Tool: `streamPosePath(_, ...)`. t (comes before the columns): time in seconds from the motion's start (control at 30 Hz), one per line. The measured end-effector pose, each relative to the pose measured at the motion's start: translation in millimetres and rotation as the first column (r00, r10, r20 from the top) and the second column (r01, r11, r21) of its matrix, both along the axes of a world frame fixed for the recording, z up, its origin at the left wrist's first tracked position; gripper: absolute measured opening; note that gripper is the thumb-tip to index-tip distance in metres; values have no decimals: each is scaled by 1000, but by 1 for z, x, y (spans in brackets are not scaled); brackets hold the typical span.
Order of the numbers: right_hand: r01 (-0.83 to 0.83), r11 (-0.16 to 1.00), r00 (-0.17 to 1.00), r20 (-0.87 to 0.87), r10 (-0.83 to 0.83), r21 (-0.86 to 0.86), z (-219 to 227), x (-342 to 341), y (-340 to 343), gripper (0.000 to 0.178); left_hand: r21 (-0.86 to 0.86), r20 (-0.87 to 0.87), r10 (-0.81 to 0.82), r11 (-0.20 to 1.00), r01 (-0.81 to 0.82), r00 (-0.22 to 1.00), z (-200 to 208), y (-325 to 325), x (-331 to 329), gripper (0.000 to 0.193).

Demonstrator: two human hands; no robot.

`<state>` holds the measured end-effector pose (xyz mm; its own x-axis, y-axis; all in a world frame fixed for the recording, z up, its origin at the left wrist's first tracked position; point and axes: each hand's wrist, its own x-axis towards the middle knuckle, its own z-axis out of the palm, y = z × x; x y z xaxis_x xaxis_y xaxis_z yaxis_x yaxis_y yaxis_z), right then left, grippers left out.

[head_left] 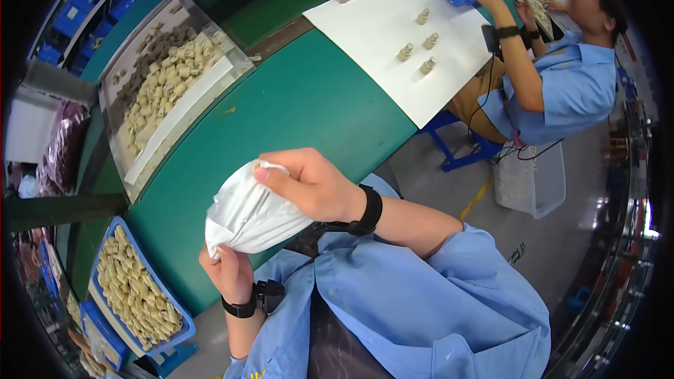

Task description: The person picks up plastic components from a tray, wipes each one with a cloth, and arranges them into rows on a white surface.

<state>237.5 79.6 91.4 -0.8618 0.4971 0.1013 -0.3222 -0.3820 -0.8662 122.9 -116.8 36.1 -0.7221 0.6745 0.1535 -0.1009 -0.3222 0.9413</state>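
- The white, creased, thin cloth-like piece (254,214) is up in the person's hands, over the near edge of the green, flat-topped bench (302,105), in front of the light-blue work shirt (414,288).
- The right hand (312,182) pinches its upper edge, thumb lying on the near face.
- The left hand (230,274) grips its lower-left corner between thumb and fingers, so the piece is spread between both hands.
- It looks light, soft and limp, folding easily; probably not fragile, though thin material could tear if pulled hard. How slippery it is, I cannot tell.
- Opposite edges or corners seem the best places to hold, since the loose middle would bunch up.
- The blue, rectangular plastic tray (188,326) of small cream-coloured parts sits near the left hand.
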Motion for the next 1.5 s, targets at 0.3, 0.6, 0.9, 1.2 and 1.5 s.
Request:
streamPosePath(0.3,42,892,999,-9,-42,450,12,8,1,18,-18,291,-87,995,96,953,7,27,15,48)
streamPosePath(0.6,197,828,980,-79,-183,526,24,0,9,15,-240,176,-272,920,309,946,-41,-12,13,86)
streamPosePath(0.9,16,838,933,294,-209,546,-38,-12,-11,23,-399,-181,-143,915,60,973,14,-9,21,67)
streamPosePath(1.2,-70,848,935,331,-128,525,-20,7,12,42,-338,-256,-231,931,137,939,60,33,15,17)
streamPosePath(1.5,-187,811,977,18,213,554,9,2,-15,42,-268,-16,-264,930,250,964,70,30,22,21)
